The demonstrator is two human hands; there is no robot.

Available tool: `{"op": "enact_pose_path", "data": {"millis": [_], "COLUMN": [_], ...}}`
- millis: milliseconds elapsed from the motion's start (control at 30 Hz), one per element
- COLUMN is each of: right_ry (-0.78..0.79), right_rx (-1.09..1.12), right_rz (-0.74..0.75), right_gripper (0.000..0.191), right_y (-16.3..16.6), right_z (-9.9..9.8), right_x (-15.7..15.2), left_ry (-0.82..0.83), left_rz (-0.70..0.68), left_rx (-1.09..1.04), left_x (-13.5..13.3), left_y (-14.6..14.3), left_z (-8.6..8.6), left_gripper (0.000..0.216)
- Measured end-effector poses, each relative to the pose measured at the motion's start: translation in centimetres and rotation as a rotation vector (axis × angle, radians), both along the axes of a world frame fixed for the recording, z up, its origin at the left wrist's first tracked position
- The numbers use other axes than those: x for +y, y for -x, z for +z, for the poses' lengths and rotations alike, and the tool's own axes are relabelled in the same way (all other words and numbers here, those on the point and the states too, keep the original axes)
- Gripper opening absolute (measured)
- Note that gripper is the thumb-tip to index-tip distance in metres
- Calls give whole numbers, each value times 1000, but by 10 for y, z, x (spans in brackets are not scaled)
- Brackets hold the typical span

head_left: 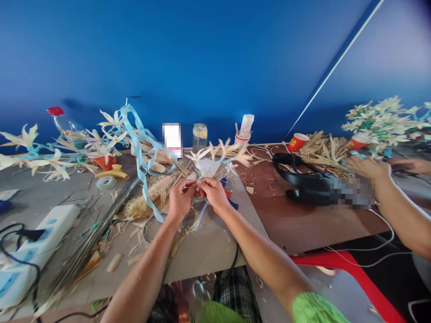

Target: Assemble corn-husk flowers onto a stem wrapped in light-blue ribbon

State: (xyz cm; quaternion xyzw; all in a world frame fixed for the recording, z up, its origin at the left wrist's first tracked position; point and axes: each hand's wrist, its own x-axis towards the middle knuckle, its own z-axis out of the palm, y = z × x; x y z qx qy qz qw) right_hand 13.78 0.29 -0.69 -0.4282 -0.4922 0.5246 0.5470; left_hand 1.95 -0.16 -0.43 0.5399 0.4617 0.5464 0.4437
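My left hand (182,197) and my right hand (213,193) meet above the front of the table, fingertips pinched together. Between them they hold the stem of a branch of pale husk flowers (243,156), which points up and to the right. Light blue wrapping shows along the stem. A narrow pale blue strip (201,217) hangs below my fingers; its upper end is hidden by them. Behind my right wrist lies a tool with blue handles (233,202), partly covered. Left of my hands, a long light blue ribbon (136,143) droops in loops to the tabletop.
Corn cobs (161,188), husk scraps and a bundle of thin wires (104,224) lie left, near a power strip (40,251) and tape roll (105,182). Cups and a clear bottle (200,137) line the wall. At right are a black headset (303,179) and a co-worker's hands (370,170).
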Motion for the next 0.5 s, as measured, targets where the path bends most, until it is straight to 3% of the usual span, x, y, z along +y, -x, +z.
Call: {"op": "enact_pose_path", "data": {"millis": [133, 267, 400, 500], "right_ry": [-68, -30, 20, -1], "right_rx": [-160, -120, -28, -8], "right_rz": [-23, -36, 2, 25], "right_gripper": [29, 26, 29, 26], "right_y": [2, 6, 7, 7], "right_z": [0, -1, 0, -1], "right_x": [-2, -3, -3, -2], "left_ry": [6, 52, 150, 220], "left_rz": [69, 109, 21, -36], "left_rx": [-7, -172, -442, -527], "left_x": [-2, -4, -4, -2], "left_y": [-3, -7, -8, -7], "left_z": [-2, -1, 3, 3], "left_gripper": [12, 12, 15, 15]}}
